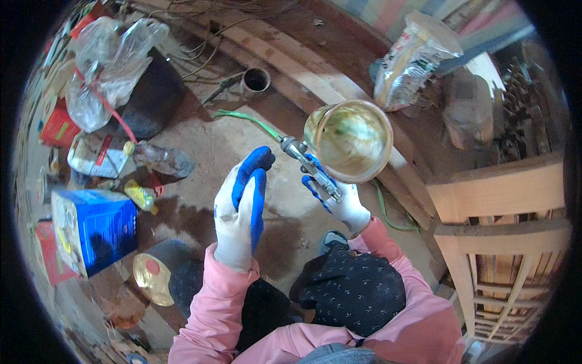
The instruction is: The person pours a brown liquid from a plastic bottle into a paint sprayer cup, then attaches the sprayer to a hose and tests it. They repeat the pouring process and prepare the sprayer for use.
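Note:
My right hand (339, 200), in a white glove with blue coating, grips a metal spray gun (310, 165). An open round paint cup (357, 142) sits on the gun's right side, its pale inside streaked with brown and green. From the gun's far end runs a green hose (248, 118). To the left of the gun is my left hand (241, 206), gloved the same way and apart from it. Its fingers stretch forward with nothing seen in them.
A blue-and-white square can (97, 230), a round tin (151, 276), plastic bottles (163, 159) and a clear plastic bag (106, 73) crowd the left. Long boards (291, 57) lie ahead. At right stand slatted wooden frames (497, 242); a silvery bag (412, 64) lies beyond.

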{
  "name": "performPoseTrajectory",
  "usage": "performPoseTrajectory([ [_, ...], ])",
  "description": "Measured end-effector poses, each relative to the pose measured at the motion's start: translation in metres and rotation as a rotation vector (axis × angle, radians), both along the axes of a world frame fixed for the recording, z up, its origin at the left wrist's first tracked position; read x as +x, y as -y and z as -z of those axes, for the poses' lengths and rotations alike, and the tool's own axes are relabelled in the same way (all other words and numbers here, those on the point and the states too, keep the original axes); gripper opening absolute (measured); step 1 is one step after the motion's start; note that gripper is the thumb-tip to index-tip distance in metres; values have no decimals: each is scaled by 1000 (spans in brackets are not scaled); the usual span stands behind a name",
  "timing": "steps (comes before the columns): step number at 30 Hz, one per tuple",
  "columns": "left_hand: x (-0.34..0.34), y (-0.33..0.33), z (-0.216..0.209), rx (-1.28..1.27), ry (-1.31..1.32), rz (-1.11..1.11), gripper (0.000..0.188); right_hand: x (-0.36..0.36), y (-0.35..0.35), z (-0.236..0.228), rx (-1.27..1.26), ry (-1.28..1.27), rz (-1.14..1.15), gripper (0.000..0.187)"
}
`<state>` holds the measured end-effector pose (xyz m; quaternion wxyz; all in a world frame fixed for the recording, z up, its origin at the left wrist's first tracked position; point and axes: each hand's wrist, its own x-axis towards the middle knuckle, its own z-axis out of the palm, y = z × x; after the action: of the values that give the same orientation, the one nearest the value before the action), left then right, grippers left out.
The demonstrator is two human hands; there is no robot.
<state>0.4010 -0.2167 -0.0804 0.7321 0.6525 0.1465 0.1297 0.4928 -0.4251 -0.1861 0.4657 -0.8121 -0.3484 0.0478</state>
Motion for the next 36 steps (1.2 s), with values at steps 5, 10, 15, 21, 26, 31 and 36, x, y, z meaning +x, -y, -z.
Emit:
performPoseTrajectory([
  [5,-12,-30,-11,0,78,-206,35,-4,-26,-41,111,-771,60,29],
  [10,-42,-57,-35,643,-93,-179,30,-5,-53,-41,243,-1009,-235,50],
  [15,-90,-70,-67,1124,-341,-197,20,-22,-81,-17,-32,-1120,-406,33],
  [21,-187,-106,-103,1219,-657,-529,54,-42,-124,24,-253,-552,-690,29],
  [26,-298,-173,-137,1368,-897,-680,55,-57,-140,20,-274,-782,-752,21],
  [31,-396,-188,-155,1141,-736,-1174,48,-41,-149,-11,-259,-793,-647,24],
  [36,-470,-199,-86,219,-609,-1421,73,-42,-142,-10,-216,-680,-572,23],
])
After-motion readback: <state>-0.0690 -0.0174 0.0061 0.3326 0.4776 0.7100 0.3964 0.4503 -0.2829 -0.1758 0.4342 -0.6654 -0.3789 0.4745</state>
